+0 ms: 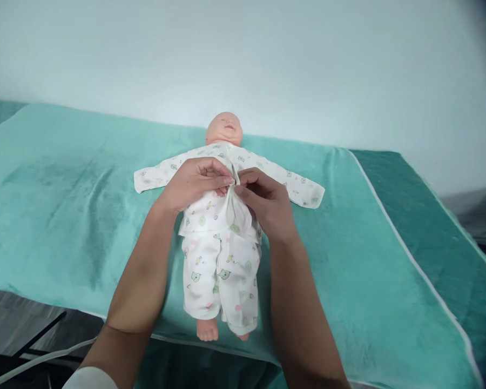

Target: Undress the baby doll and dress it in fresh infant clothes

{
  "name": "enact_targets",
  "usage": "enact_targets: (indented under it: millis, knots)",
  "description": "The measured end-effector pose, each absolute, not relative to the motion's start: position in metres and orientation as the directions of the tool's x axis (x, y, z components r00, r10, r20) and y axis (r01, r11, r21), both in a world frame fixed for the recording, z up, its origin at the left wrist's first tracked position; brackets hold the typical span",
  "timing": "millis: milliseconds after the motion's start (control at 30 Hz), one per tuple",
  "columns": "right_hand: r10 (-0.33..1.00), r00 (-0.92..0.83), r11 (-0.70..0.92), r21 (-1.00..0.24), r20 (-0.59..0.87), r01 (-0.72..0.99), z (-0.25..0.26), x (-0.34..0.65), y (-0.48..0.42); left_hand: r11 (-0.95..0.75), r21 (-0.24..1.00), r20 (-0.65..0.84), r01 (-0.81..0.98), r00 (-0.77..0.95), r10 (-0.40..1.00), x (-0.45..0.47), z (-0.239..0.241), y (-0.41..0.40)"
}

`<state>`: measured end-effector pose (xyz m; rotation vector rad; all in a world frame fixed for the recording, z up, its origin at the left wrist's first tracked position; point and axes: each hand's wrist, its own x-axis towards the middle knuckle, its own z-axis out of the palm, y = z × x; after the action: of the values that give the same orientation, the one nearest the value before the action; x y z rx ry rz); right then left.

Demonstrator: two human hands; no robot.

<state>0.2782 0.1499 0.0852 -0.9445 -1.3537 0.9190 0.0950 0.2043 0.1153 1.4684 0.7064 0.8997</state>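
Observation:
A baby doll (224,129) lies on its back, head away from me, in a white printed shirt (202,219) and matching trousers (200,275). Both sleeves stretch out sideways, and the bare feet show at the trouser hems. Over the doll's chest, my left hand (198,181) pinches one side of the shirt's front opening between thumb and finger. Facing it, my right hand (267,197) pinches the other side, the fingertips of both hands almost meeting. Cloth gathers in a fold between them. Whatever fastening lies under the fingertips is too small to make out.
A teal blanket (65,216) with slight wrinkles covers the table, over a darker green cloth (429,227) at the right. A pale wall (243,54) rises behind. At lower left, a white cable (48,356) runs past a dark frame below the table edge.

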Motion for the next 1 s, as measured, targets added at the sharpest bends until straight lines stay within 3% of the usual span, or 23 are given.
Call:
enact_targets:
  millis: [367,633,800,1000]
  knots:
    - [0.986,0.034,0.161,-0.987,0.161,0.006,0.088,0.275,0.147,-0.102,0.995,0.097,-0.019,0.529,0.843,0.092,0.115,0.205]
    - [0.988,0.070,0.133,-0.986,0.140,0.100,0.091,0.268,0.146,-0.169,0.982,0.104,0.079,0.522,0.847,0.092,0.119,0.203]
    - [0.983,0.054,0.171,-0.981,0.176,0.094,0.088,0.269,0.147,-0.133,0.991,0.123,-0.020,0.532,0.838,0.094,0.113,0.205]
    - [0.992,-0.021,0.122,-0.992,0.122,-0.010,0.094,0.274,0.146,-0.070,0.994,0.105,-0.082,0.602,0.792,0.088,0.112,0.209]
